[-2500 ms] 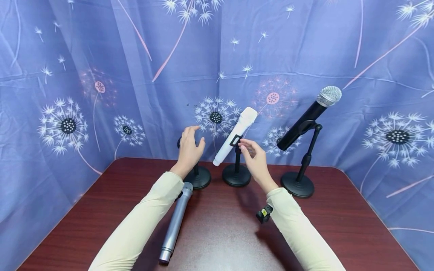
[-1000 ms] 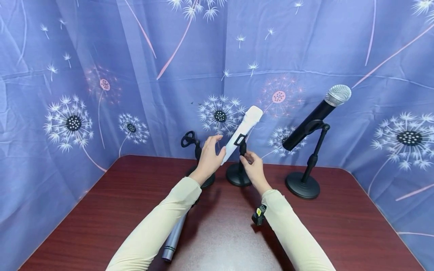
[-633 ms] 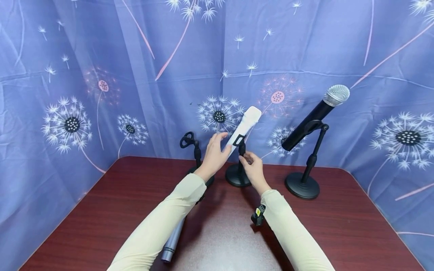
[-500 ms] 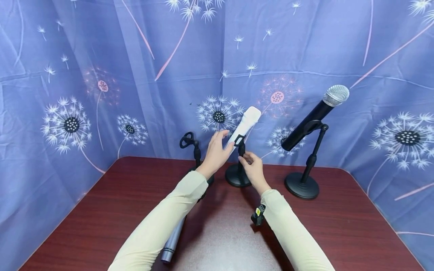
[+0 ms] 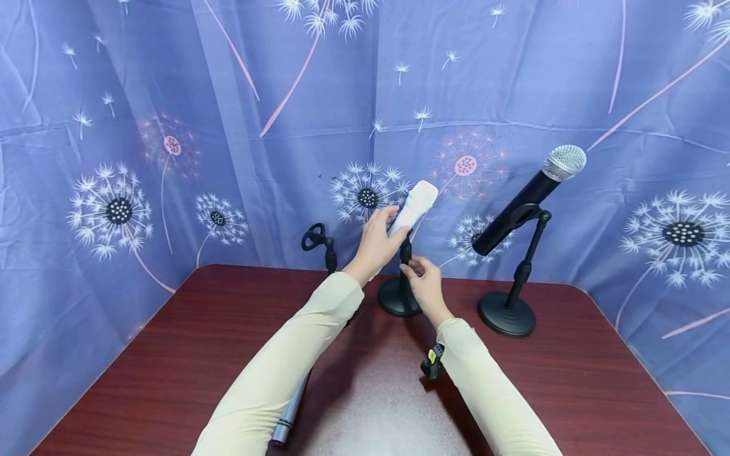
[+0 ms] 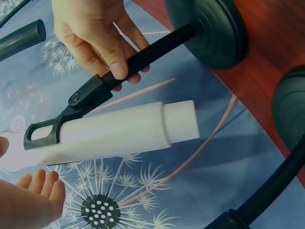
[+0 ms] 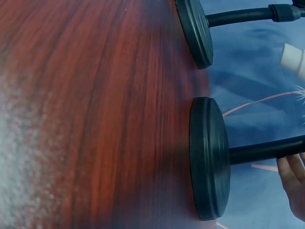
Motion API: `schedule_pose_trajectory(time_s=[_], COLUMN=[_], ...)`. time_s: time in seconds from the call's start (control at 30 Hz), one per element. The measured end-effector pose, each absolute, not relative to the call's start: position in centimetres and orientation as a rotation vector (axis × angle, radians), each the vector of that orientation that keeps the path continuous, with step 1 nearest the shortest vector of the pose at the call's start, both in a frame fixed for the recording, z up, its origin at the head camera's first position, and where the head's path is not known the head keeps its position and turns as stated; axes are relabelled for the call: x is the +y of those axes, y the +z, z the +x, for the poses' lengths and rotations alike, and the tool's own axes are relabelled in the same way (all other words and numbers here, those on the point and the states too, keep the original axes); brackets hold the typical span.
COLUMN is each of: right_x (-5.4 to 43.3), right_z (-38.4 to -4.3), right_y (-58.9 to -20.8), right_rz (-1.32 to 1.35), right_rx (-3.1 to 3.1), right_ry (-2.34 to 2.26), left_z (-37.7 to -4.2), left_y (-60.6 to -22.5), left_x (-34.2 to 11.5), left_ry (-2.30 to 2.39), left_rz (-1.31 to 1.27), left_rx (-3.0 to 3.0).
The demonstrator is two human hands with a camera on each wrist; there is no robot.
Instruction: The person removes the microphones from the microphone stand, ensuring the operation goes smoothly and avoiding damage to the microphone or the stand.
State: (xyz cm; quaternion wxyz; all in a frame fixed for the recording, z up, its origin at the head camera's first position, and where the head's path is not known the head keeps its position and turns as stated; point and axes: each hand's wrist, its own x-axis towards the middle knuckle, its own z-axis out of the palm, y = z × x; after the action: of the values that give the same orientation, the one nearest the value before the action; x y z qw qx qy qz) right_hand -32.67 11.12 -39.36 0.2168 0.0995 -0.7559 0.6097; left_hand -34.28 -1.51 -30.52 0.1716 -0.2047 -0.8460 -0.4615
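Note:
A white microphone [image 5: 418, 198] leans in the black clip [image 6: 44, 132] of the middle stand [image 5: 397, 297]. My left hand [image 5: 379, 243] holds its upper body, thumb on one side and fingers [image 6: 42, 187] on the other. My right hand [image 5: 422, 285] grips the stand's black post [image 6: 153, 49] just below the clip, fingers curled round it. In the left wrist view the white microphone [image 6: 119, 131] shows its lower end free. The right wrist view shows the stand's round base [image 7: 208, 158] on the wood and my fingertips [image 7: 292, 183] on the post.
An empty stand with a clip [image 5: 315, 238] is left of my hands. A black microphone [image 5: 525, 197] with a silver grille sits in the right stand [image 5: 505, 314]. A grey microphone [image 5: 288, 413] lies on the dark red table [image 5: 570, 380] under my left arm. Blue dandelion cloth surrounds the table.
My left hand left the empty stand, came onto the white microphone and slid up its body. My right hand dropped a little and stayed on the post.

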Motion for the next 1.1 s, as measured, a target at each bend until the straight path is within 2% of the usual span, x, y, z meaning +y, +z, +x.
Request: schedule_pose_trajectory(time_s=[0.3,1.1], right_x=[11.7,10.0], right_z=[-35.6,-33.7], right_y=[-42.1,-40.4], right_rz=[0.262,0.371], right_rx=[-2.113,-2.145], right_ry=[1.64,1.6], left_z=[-34.2,-33.1], left_y=[-30.3,-28.9], left_x=[-1.2,-3.2], left_ry=[-1.252,-1.192], left_rz=[-0.568,-0.534], left_rx=[-2.416,-2.406])
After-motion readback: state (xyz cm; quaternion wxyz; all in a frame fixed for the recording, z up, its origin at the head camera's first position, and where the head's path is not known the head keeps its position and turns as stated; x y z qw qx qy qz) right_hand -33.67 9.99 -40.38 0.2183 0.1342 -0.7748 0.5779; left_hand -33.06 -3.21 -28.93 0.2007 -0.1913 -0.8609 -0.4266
